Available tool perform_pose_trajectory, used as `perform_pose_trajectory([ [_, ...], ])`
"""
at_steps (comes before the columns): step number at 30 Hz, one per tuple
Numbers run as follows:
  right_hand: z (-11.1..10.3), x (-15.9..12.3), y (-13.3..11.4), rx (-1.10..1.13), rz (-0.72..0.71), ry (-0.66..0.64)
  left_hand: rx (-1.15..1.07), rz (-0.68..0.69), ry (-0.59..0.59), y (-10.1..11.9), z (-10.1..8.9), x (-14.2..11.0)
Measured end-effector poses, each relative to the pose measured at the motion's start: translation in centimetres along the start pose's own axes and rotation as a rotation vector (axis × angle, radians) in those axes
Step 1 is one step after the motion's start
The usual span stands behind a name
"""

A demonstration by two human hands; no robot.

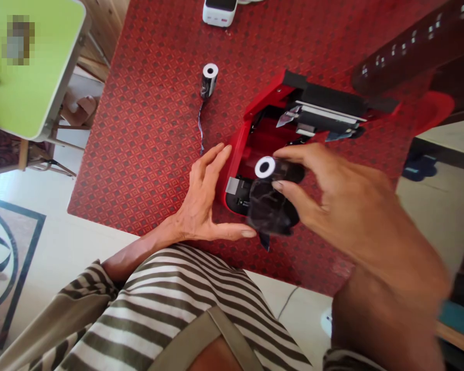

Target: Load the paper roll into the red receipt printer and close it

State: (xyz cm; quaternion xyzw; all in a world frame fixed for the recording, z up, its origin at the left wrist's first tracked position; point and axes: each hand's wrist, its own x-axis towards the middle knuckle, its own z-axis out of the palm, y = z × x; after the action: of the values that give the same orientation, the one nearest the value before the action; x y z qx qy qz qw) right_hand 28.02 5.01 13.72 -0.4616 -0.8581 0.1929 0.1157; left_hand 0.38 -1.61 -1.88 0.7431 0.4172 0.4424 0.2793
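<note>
My right hand [344, 196] pinches a roll of black film with a white core [265, 167] between thumb and fingertips. Loose, crumpled film hangs below the roll and is partly blurred. It is held over the front part of a red machine [237, 154], whose interior is exposed and whose black mechanism [325, 108] stands at the back. My left hand [204, 201] is spread around the machine's near left corner, its fingers along the left side and its thumb stretched across the front. Whether those fingers press on the casing I cannot tell.
Another film roll [209, 80] stands on the red patterned table [150, 103], its loose strip trailing toward me. A small white device [219, 13] sits at the far edge. A dark, glossy chair part [406, 49] is at the right. At the left is a green table [34, 98].
</note>
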Motion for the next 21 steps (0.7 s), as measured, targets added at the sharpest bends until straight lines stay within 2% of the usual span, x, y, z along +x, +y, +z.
perform_pose_trajectory([
  [5, 2.9, 1.8, -1.1, -0.163, 0.099, -0.005, 0.002, 0.018, 0.024, 0.5, -1.1, 0.3],
  [11, 3.1, 1.8, -1.2, -0.154, 0.067, 0.111, -0.033, -0.040, -0.007, 1.4, -1.2, 0.2],
  [16, 3.4, 2.4, -0.8, -0.125, 0.060, 0.039, -0.076, -0.044, 0.002, 1.7, -1.4, 0.3],
  [21, 4.7, 3.5, 0.1, -0.086, 0.128, 0.063, -0.121, -0.061, 0.007, 2.1, -1.7, 0.5],
])
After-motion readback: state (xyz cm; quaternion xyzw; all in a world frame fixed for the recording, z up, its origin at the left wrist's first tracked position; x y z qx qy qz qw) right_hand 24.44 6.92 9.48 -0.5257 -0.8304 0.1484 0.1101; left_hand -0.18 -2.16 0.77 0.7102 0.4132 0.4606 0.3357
